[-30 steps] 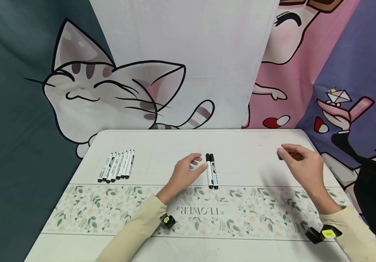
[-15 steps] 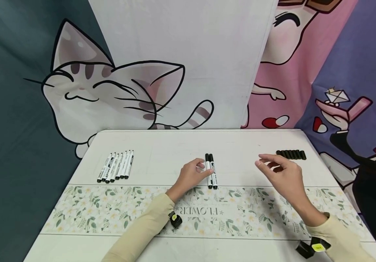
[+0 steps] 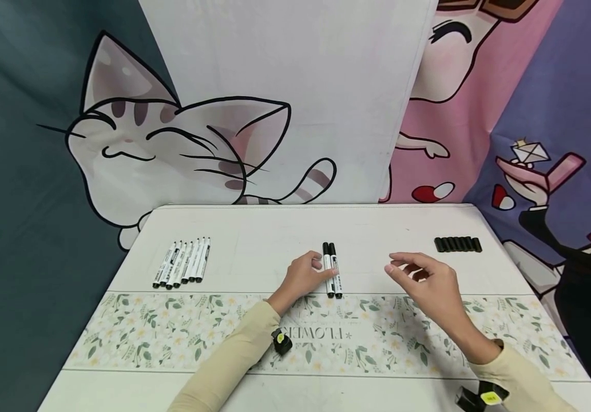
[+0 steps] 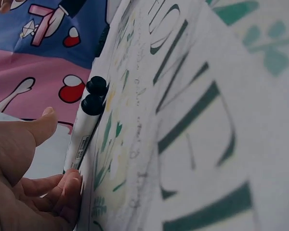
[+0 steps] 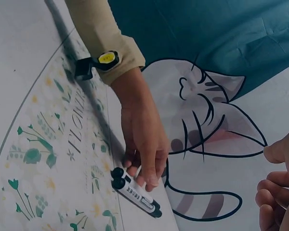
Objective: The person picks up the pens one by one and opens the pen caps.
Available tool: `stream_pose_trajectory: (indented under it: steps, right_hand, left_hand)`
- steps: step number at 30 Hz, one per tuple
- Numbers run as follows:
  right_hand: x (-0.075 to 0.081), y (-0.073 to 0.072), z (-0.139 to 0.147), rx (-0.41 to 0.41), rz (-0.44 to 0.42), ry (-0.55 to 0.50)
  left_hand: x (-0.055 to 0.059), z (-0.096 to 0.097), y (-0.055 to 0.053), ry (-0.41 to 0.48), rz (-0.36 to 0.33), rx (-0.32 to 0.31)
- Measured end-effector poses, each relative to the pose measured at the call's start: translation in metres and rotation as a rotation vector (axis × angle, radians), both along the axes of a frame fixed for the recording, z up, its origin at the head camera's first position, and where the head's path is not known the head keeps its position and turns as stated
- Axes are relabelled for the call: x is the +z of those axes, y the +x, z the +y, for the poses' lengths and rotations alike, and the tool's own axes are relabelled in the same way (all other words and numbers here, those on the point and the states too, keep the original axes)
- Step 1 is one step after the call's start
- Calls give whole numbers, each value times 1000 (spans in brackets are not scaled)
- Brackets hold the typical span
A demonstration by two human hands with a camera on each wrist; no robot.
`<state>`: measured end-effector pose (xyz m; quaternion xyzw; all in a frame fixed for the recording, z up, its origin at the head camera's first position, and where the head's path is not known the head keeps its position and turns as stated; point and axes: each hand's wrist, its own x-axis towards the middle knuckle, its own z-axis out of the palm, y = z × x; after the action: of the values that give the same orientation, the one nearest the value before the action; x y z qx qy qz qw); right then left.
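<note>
Two capped white-and-black markers [image 3: 328, 261] lie side by side at the middle of the table. My left hand [image 3: 302, 278] is at their left side, thumb reaching over them in the head view. In the left wrist view that thumb stands raised apart from the markers [image 4: 81, 139], while the fingertips rest low beside their far end. The right wrist view also shows this hand [image 5: 147, 139] over the pair [image 5: 137, 195]. My right hand [image 3: 426, 286] hovers to the right of the markers, holding nothing, with thumb and fingers loosely bent and apart.
At the left, several uncapped markers [image 3: 182, 266] lie in a slanted row, tips away from me. A row of several black marker caps [image 3: 457, 244] lies at the back right. A floral printed band [image 3: 171, 332] crosses the white table [image 3: 254, 223]; cartoon-print cloth hangs behind it.
My right hand has let go of a black cap at the end of the cap row and moved left and towards me. My left hand has shifted right, closer to the two markers.
</note>
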<state>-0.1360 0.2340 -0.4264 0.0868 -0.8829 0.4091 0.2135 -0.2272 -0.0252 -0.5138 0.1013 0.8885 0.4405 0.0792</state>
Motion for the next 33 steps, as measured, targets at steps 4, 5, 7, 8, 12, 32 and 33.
stream_pose_trajectory:
  steps: [4, 5, 7, 8, 12, 32, 33]
  right_hand:
    - [-1, 1, -3, 16, 6, -8]
    - [-2, 1, -4, 20, 6, -10]
    - [-2, 1, -6, 25, 7, -18]
    - [-2, 2, -7, 29, 7, -23]
    - [-3, 2, -11, 42, 7, -37]
    - [1, -3, -10, 53, 0, -27]
    - [2, -4, -9, 57, 1, -27]
  left_hand:
    - [-3, 2, 0, 1, 11, 5]
    - [-4, 2, 0, 2, 15, 6]
    - [-5, 3, -1, -6, 24, 6]
    - [-5, 4, -1, -10, 24, 7]
    - [-6, 5, -3, -28, 29, 13]
    - [0, 12, -6, -170, 9, 59]
    - [1, 12, -5, -173, 12, 66]
